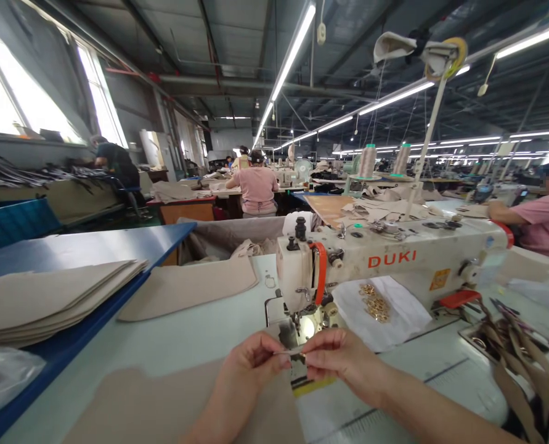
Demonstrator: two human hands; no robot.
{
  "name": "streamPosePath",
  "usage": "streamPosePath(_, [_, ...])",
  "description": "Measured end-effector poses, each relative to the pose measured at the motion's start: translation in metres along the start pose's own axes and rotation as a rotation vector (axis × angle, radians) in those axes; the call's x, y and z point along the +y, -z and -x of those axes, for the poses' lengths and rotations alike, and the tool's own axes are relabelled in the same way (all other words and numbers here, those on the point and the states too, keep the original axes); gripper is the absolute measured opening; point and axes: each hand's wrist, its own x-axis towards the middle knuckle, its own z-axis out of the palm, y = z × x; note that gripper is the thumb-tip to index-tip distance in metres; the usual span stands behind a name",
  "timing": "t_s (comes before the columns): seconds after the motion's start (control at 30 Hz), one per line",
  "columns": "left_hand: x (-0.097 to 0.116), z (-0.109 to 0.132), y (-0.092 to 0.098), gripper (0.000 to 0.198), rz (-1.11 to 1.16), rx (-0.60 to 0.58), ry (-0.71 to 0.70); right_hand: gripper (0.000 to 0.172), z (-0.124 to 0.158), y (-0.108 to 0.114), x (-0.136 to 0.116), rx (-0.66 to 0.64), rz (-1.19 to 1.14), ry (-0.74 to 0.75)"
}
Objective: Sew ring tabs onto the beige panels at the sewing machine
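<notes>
Thumb and forefinger of our left hand (254, 365) pinch one end of a thin pale strip (287, 353), and the same fingers of our right hand (339, 359) pinch the other end. Both grips are closed down tight on it, with no gap that we can see between fingertip and strip; the other fingers curl loosely underneath. The strip runs level between the two pinches, across the short space that parts our hands, and something small and brassy shows at its right end, too small for us to tell what it is. Just beyond the grip stands the needle end of the sewing machine (394, 259), and the strip hangs in front of the presser foot (296, 327), apart from it as far as we can tell. Right under the grip lies a yellow-edged tab (307, 383) on the table (200, 333). Below and to the left of our left hand a beige panel (140, 401) lies flat, our wrist over it. Beyond the right hand and a little to its right, a heap of gold rings (376, 303) rests on a white cloth (406, 316) under the arm of the sewing machine. Far left of the grip a stack of panels (47, 299) sits on a blue bench (93, 246).
</notes>
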Motion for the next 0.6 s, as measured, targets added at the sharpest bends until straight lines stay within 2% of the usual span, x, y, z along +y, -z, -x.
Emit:
streamPosePath(0.33, [0.0018,-0.0003,0.0,0.028,0.035,-0.051,0.013,0.038,-0.0043,-0.004,0.0039,0.057,-0.107,0.017])
streamPosePath(0.6, [0.0013,-0.0013,0.0006,0.033,0.045,-0.076,0.009,0.039,-0.0084,-0.0073,0.0073,0.108,-0.07,0.036])
